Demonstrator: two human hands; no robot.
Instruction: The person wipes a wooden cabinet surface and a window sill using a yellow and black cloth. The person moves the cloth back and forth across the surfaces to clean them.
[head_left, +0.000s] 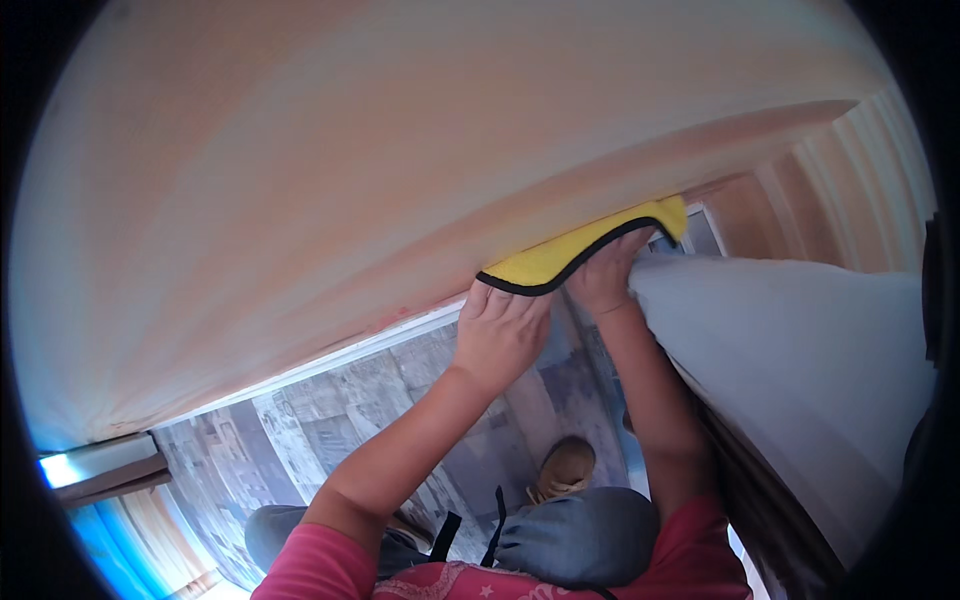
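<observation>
A yellow cloth with a black bound edge (570, 255) lies along the lower part of an orange-and-cream patterned wall (360, 165). My left hand (504, 326) holds the cloth's left end, its fingertips hidden beneath the fabric. Further right, my right hand (606, 276) grips it near the other end, with most of its fingers tucked behind the cloth. The cloth's right corner sticks out past that hand.
A white baseboard (322, 364) runs between the wall and the wood-patterned floor (360, 405). Close by my right arm is a white-covered surface (787, 360), possibly a bed, with dark brown fabric (757, 487) along its side. My brown shoe (566, 465) rests on the floor.
</observation>
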